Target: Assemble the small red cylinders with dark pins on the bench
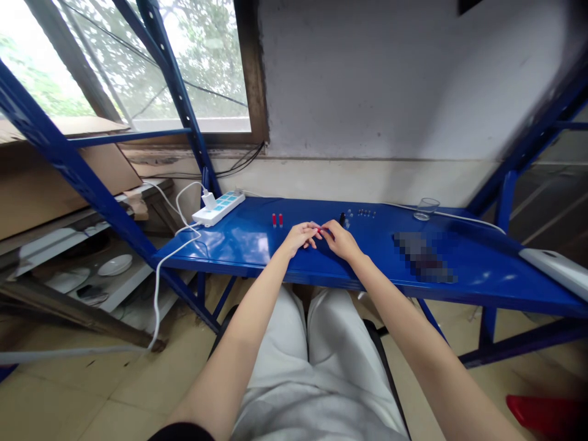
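My left hand (pixel 302 236) and my right hand (pixel 339 238) meet over the front half of the blue table. Their fingertips close together on a small red piece (pixel 318 230), mostly hidden by the fingers; its kind is too small to make out. Left of my hands stand two small upright tubes (pixel 277 220), red above and clear below. Just behind my right hand are a small black cylinder (pixel 342 218) and a few small clear pieces (pixel 349 216). Farther right, several tiny bead-like pieces (pixel 366 213) lie in rows.
A white power strip (pixel 219 209) with a plug and cable lies at the table's left end. Toward the right are a clear glass (pixel 426 209), a blurred dark object (pixel 423 257) and a white device (pixel 554 269). Blue metal posts (pixel 184 104) frame the table (pixel 248 245).
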Demonstrator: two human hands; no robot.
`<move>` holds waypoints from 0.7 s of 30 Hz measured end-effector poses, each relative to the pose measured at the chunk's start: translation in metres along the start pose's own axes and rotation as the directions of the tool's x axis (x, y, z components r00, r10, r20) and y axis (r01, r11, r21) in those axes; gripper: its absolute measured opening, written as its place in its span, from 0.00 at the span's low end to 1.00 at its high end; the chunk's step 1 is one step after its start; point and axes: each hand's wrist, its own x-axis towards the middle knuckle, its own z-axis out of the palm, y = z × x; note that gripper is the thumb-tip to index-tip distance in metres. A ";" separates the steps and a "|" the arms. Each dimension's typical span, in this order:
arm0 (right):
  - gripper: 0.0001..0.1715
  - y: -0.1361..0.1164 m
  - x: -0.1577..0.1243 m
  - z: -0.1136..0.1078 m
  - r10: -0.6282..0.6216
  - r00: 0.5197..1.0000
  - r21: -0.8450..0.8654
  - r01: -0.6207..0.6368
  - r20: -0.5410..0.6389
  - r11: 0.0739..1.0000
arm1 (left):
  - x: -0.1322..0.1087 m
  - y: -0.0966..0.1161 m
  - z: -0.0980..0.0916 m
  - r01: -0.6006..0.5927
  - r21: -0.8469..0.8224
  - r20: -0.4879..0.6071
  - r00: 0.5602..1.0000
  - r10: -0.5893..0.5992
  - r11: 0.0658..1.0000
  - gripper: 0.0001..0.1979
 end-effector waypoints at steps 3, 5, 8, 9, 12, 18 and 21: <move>0.13 0.005 0.000 0.002 -0.016 1.000 0.036 0.016 0.016 0.999 | 0.001 -0.001 0.000 -0.001 -0.007 -0.028 1.000 0.001 1.000 0.13; 0.13 0.008 0.000 0.004 -0.019 0.999 0.070 0.017 0.028 0.997 | 0.001 -0.002 -0.001 0.003 -0.015 -0.031 1.000 -0.003 1.000 0.13; 0.14 0.013 0.001 0.007 -0.031 0.999 0.120 0.027 0.031 0.992 | 0.002 -0.003 -0.001 0.001 -0.016 -0.017 1.000 -0.002 1.000 0.12; 0.14 0.015 0.001 0.008 -0.037 0.999 0.131 0.033 0.032 0.991 | 0.002 -0.003 -0.002 -0.003 -0.015 -0.015 1.000 0.002 1.000 0.12; 0.15 0.016 0.002 0.009 -0.050 0.998 0.147 0.045 0.033 0.988 | 0.002 -0.003 -0.001 -0.011 -0.010 -0.017 1.000 0.011 1.000 0.12; 0.17 0.015 0.002 0.008 -0.019 0.998 0.141 0.011 0.055 0.990 | 0.000 -0.001 0.001 0.021 -0.006 0.003 1.000 -0.021 1.000 0.11; 0.17 0.014 0.002 0.007 -0.009 0.998 0.138 0.001 0.058 0.990 | 0.000 0.000 0.001 0.033 0.001 0.012 0.999 -0.033 0.999 0.12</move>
